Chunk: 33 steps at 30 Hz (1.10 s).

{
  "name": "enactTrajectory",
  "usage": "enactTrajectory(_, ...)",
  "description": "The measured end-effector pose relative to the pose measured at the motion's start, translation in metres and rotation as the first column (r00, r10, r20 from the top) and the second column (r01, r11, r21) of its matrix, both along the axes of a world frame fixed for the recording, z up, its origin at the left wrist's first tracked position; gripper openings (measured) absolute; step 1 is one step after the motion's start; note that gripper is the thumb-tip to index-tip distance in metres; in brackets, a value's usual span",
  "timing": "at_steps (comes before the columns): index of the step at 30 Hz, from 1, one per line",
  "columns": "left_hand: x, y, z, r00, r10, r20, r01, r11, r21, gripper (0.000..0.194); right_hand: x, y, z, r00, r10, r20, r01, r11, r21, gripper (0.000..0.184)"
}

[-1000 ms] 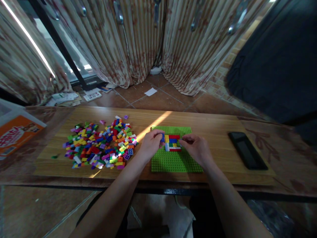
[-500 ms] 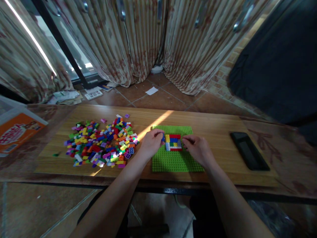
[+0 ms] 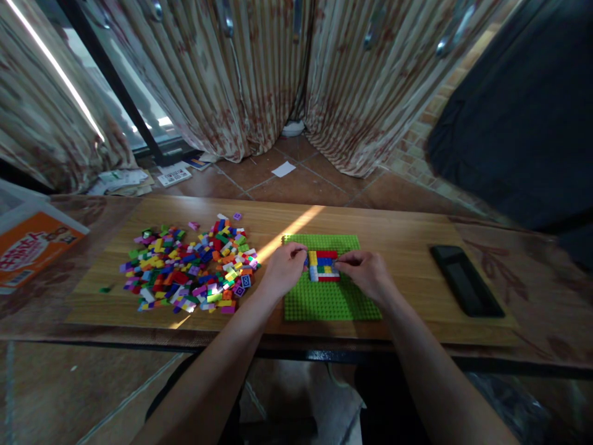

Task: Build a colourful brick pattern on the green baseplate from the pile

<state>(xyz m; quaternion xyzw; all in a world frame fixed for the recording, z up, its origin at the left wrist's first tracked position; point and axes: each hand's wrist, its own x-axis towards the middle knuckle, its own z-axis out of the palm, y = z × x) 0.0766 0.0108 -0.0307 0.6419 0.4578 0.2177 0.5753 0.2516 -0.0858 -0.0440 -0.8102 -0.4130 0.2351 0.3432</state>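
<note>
The right hand (image 3: pixel 365 269), fingertips close together, any brick in them unclear, has just moved in to its side of the brick build (image 3: pixel 324 262) between the 2 hands on the green baseplate (image 3: pixel 324 304), apparently adjusting that edge, while the left hand (image 3: pixel 285 267) pinches a blue brick (image 3: pixel 306 262)

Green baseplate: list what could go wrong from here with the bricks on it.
1. The right hand, its fingers at the right edge of the brick block, might knock a brick out of line.
2. The blue brick in the left hand could slip, as it is mostly covered.
3. The left arm might sweep nearby loose bricks.
</note>
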Motion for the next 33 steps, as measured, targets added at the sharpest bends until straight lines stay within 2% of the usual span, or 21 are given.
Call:
enactTrajectory(5,0.001,0.001,-0.009,1.000,0.018,-0.006,-0.018,1.000,0.018,0.020,0.006,0.004,-0.002,0.996,0.008,-0.092,-0.010,1.000,-0.023,0.022)
enactTrajectory(11,0.001,0.002,-0.010,0.999,-0.019,-0.025,0.021,0.998,0.059,0.020,0.006,0.006,-0.001,0.986,-0.001,-0.167,-0.013,0.997,-0.082,0.019)
enactTrajectory(13,0.001,0.002,-0.009,0.999,-0.017,-0.043,0.019,0.999,0.051,0.020,0.004,0.006,0.003,0.992,0.007,-0.128,-0.019,0.995,-0.094,0.017)
enactTrajectory(19,0.000,0.001,-0.009,1.000,-0.002,-0.013,0.002,0.999,0.040,0.018,-0.004,0.004,0.012,0.992,0.035,0.117,-0.028,0.998,-0.060,0.014)
enactTrajectory(22,0.000,0.002,-0.007,1.000,0.014,-0.003,-0.014,1.000,0.012,0.017,-0.007,0.002,0.012,0.990,0.032,0.138,-0.029,0.999,-0.021,0.015)
enactTrajectory(25,-0.001,0.002,-0.003,1.000,0.021,0.020,-0.021,0.999,-0.032,0.015,-0.005,0.000,0.009,0.998,0.017,0.052,-0.017,1.000,-0.003,0.017)
enactTrajectory(28,-0.002,0.002,0.001,0.997,0.048,0.054,-0.043,0.994,-0.100,0.014,0.000,-0.002,0.007,0.991,-0.055,-0.122,0.057,0.998,0.016,0.025)
enactTrajectory(31,-0.002,-0.001,0.006,0.990,0.103,0.100,-0.085,0.981,-0.175,0.017,0.002,-0.004,0.012,0.955,-0.150,-0.255,0.187,0.974,0.127,0.032)
enactTrajectory(33,-0.003,-0.003,0.010,0.983,0.121,0.138,-0.089,0.972,-0.218,0.019,-0.002,-0.005,0.019,0.948,-0.152,-0.279,0.218,0.950,0.225,0.032)
